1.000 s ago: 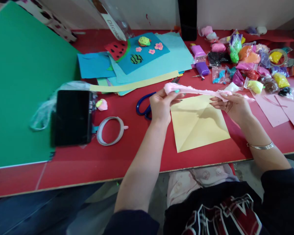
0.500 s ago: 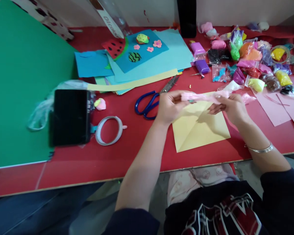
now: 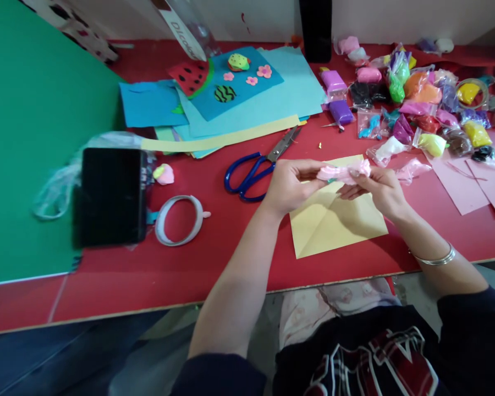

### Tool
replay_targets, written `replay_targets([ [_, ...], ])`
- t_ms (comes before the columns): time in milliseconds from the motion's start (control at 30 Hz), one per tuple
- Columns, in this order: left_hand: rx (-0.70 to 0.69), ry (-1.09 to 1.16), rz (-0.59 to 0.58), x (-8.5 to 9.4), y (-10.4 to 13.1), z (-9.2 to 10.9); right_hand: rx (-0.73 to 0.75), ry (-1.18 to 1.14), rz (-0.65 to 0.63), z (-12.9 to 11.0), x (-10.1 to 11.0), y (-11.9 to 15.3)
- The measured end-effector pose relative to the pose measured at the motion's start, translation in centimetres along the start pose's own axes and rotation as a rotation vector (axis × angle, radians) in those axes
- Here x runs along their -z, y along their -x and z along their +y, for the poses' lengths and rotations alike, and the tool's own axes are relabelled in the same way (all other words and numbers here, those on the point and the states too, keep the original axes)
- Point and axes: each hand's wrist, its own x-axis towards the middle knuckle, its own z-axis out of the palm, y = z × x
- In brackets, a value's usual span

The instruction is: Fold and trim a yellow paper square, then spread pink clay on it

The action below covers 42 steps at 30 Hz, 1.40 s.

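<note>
Between my two hands is a strip of pale pink modelling clay (image 3: 343,174), gripped at both ends. My left hand (image 3: 291,186) pinches its left end, and my right hand (image 3: 381,190) has its fingers closed on the right end. Below them a creased yellow sheet of paper (image 3: 328,228) lies on the red table. Blue-handled scissors (image 3: 251,173) rest just left of my left hand, blades pointing up and right. Near my right hand lie a bag of white clay (image 3: 390,149) and a crumpled pink-tinted wrapper (image 3: 412,169).
Many small bags of coloured clay (image 3: 421,91) crowd the back right beside pink paper sheets (image 3: 457,181). Blue sheets (image 3: 305,82) carry clay shapes at the back. To the left are a tape roll (image 3: 160,220), a black device (image 3: 113,198) and a large green board (image 3: 37,143).
My hands have come closer together, and the stretched pink clay between them is now shorter and bunched up. The view has shifted slightly.
</note>
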Motion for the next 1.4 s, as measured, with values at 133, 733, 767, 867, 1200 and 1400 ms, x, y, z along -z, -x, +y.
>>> replay_targets([
  [133,-0.019,0.140,0.266,1.7,-0.6,-0.8,0.013,-0.087,0.103,-0.3,1.2,-0.6],
  [733,-0.117,-0.233,-0.211,-1.6,0.7,0.5,-0.088,-0.004,-0.125,0.3,0.3,-0.2],
  [767,-0.113,-0.202,-0.206,-1.5,0.7,0.5,-0.081,-0.002,-0.131,0.4,0.3,-0.2],
  [867,-0.125,-0.160,-0.108,-1.4,0.7,0.5,-0.074,-0.007,-0.170,0.3,0.4,-0.3],
  [1200,-0.063,0.136,0.451,1.5,-1.0,-2.0,0.011,-0.289,0.122,-0.2,1.9,-1.2],
  [1400,-0.048,0.107,0.160,-2.4,-0.3,-2.5,-0.101,-0.298,-0.063,0.8,0.0,-1.1],
])
